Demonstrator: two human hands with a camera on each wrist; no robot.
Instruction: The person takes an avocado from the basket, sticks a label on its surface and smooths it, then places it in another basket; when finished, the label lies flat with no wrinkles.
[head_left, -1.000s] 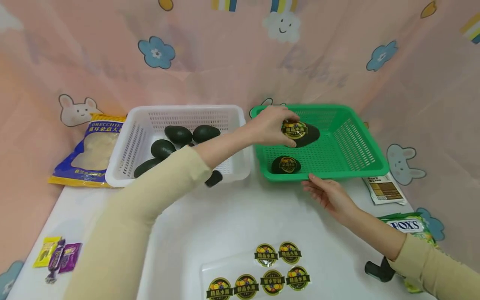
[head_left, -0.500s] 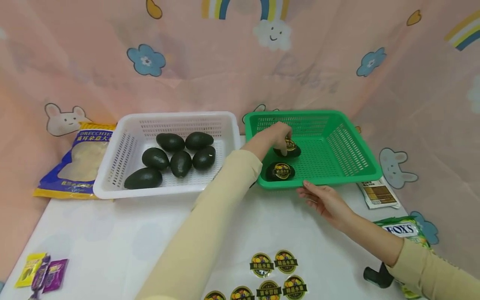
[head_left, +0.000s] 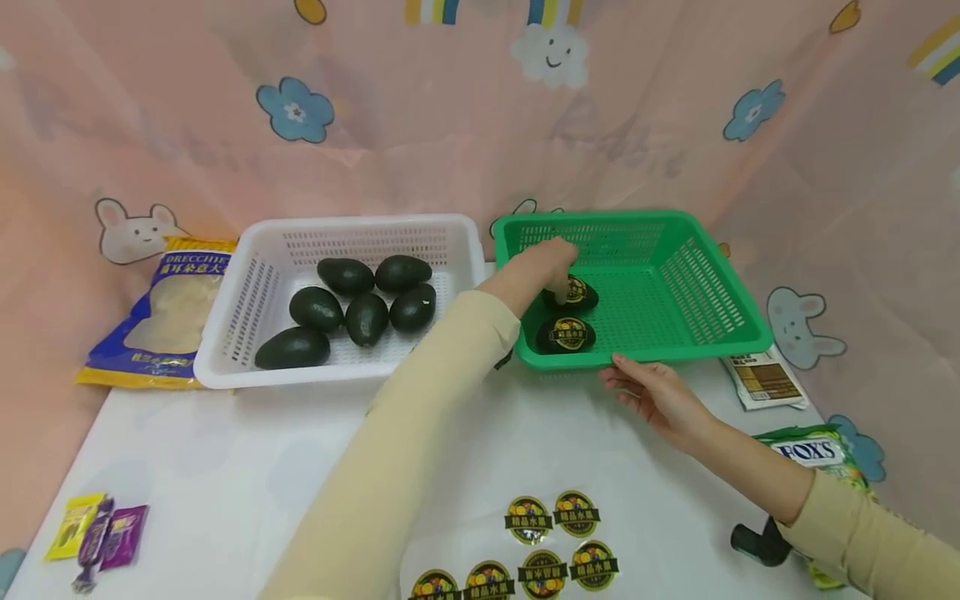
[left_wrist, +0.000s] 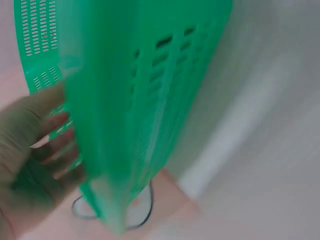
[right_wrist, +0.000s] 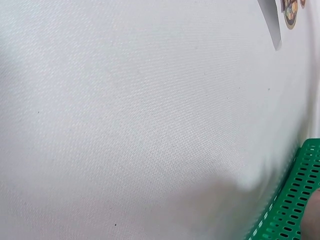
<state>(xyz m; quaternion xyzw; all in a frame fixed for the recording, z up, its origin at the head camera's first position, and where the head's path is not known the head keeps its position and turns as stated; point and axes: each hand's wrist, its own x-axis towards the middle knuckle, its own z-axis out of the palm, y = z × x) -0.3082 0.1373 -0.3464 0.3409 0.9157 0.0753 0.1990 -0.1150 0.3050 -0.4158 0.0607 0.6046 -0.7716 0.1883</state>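
1. While the left hand [head_left: 551,260] reaches into the green perforated plastic basket [head_left: 697,287], its fingers curl down onto the far dark avocado with a round gold-and-black sticker [head_left: 581,293], pinching it from above at about 12 o'clock of the basket's near-left corner.
2. A second stickered dark avocado [head_left: 566,334] lies just beside the first, at 6 o'clock from it, against the basket's near wall.
3. The right hand [head_left: 652,393] rests with relaxed, straight fingers touching the basket's near rim on the white worktop [head_left: 225,467]; it grips nothing.
4. The avocado looks firm and fairly heavy, with a pebbled skin that should not slip; a hold across its broad middle seems safest, clear of the sticker so the edge does not lift.
5. At 9 o'clock of the green basket stands a white perforated plastic basket [head_left: 225,333] holding six bare dark avocados [head_left: 366,318].
6. At 6 o'clock lies a clear sheet of round stickers [head_left: 540,542].
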